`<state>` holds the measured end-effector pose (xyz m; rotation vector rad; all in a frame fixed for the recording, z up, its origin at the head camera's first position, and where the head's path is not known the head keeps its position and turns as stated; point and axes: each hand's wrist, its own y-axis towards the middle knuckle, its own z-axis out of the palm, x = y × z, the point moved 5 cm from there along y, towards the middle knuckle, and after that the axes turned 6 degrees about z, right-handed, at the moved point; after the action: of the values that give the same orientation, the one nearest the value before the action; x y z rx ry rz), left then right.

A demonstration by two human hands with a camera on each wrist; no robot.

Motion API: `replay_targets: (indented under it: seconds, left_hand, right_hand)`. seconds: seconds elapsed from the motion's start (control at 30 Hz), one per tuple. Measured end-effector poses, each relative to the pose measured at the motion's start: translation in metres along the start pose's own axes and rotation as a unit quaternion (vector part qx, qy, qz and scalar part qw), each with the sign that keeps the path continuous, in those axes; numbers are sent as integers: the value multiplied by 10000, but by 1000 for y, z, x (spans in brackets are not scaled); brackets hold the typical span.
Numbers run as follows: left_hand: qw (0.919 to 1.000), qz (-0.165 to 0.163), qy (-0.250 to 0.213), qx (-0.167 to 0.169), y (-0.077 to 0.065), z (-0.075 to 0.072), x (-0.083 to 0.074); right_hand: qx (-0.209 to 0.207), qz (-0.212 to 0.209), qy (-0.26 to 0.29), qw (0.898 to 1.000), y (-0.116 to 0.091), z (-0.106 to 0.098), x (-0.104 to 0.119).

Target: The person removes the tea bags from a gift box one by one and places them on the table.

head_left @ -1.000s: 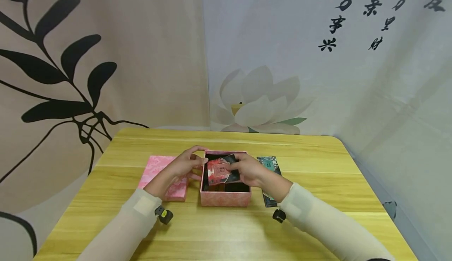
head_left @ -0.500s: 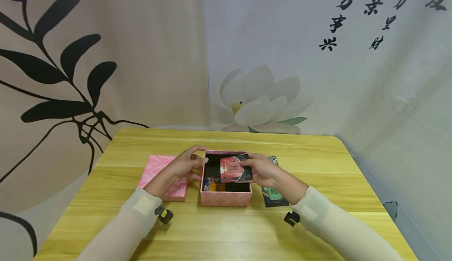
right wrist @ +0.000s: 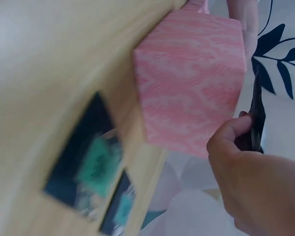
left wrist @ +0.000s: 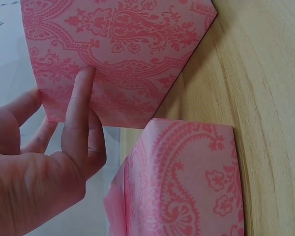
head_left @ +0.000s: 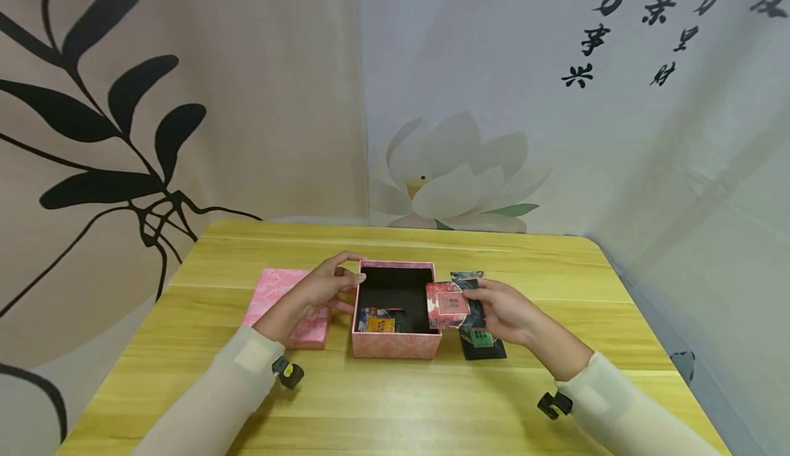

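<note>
My right hand (head_left: 509, 310) pinches a flat red-and-black packet (head_left: 449, 305) with a pink label, held just past the right wall of the open pink box (head_left: 395, 346). The right wrist view shows this packet (right wrist: 257, 115) edge-on between thumb and fingers. At the box's left side, my left hand (head_left: 322, 288) holds the wall, its thumb at the rim and fingers along the outside. One finger (left wrist: 78, 118) of it presses the patterned side in the left wrist view. Inside the black-lined box, a packet with an orange label (head_left: 380, 324) lies near the front wall.
A pink patterned lid (head_left: 278, 293) lies left of the box, partly behind the left hand. Right of the box are a dark packet with a green label (head_left: 483, 350) and, farther back, another dark packet (head_left: 467, 275), partly covered. All rest on a wooden table (head_left: 395, 408).
My right hand has lifted the red-and-black packet out of the box and carried it right, over the dark packets. The orange-labelled packet is now uncovered. My left hand stays at the box.
</note>
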<state>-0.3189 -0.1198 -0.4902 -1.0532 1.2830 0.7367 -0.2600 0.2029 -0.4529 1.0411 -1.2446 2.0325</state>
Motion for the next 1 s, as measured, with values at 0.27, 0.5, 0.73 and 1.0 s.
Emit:
replay_targets:
  seconds: [0.27,0.5,0.73,1.0]
  left_hand:
    - [9999,112,107,57,1,0,1]
    - [9998,146,121,50,2,-1,2]
    - [9999,88,101,36,2,0,2]
    - [9999,83,113,8,2,0,1]
  right_hand:
    - [244,95,-177,9995,-29,-35,-26]
    - [188,408,-465,9979,-41,-55,-55]
    - [69,558,-1041,9930,-48,-63,-74]
    - [-111,501,-1933,9798,-54,-59,-82]
